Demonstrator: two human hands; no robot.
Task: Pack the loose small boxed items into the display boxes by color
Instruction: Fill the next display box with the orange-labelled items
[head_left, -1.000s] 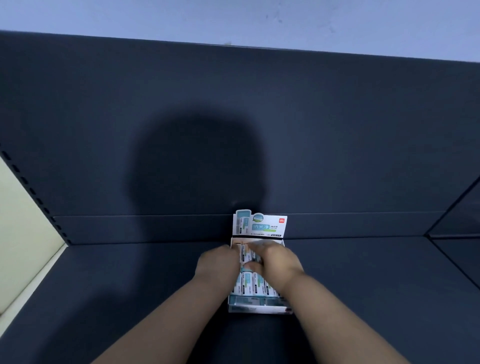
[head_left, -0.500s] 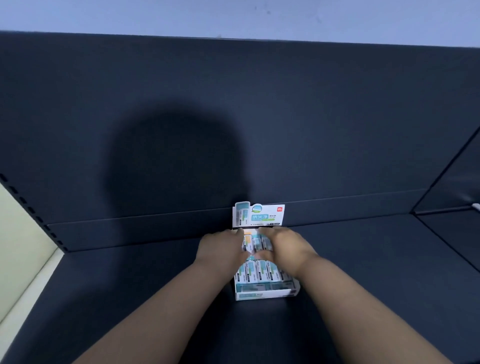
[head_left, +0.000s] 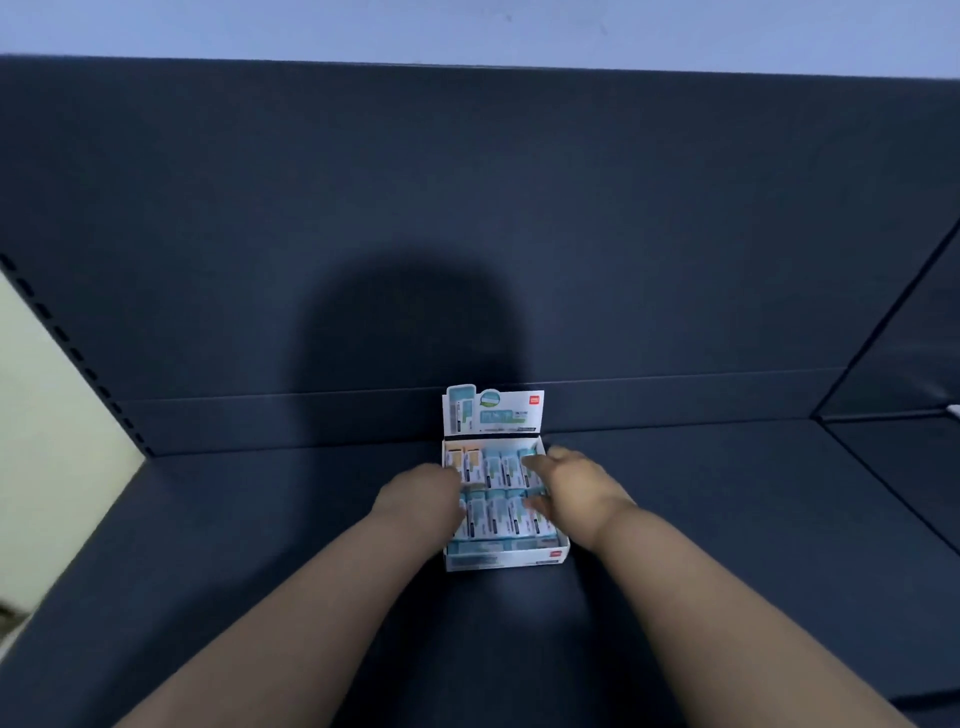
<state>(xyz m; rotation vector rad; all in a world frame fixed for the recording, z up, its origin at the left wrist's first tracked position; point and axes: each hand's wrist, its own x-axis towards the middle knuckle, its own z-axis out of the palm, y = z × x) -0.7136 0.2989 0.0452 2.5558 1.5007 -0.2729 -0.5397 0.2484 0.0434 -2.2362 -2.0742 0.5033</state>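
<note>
left hand: fingers are bent down onto the left rear of the packed rows. The tips are hidden, so a pinch cannot be told from a press.
right hand: its fingers are held fairly straight and apart, laid over the right rear boxes. The thumb is spread toward the front row, and nothing is seen clamped.
teal small boxes: packed in two rows inside the display box, side by side, under and between both hands.
orange small boxes: two are seen at the rear left corner of the same box, touching the teal ones, just beyond the left fingertips.
display box: set on the shelf with its rear against the back panel. The header card stands upright behind the rows.
key relation: the orange pair lies just ahead of the left fingers and across the box from the right hand, so the left hand is judged nearer.
long axis: each small box is seen running front to back. A pinch across the narrow width and a straight lift are judged needed.
step: the rows are judged to be being squared up; colours are judged unsorted at that corner.
risk: packing looks tight, so neighbours could be dragged up with a pulled box.
shelf: dark blue, carries the display box. A head shadow is cast on the back panel.
</note>
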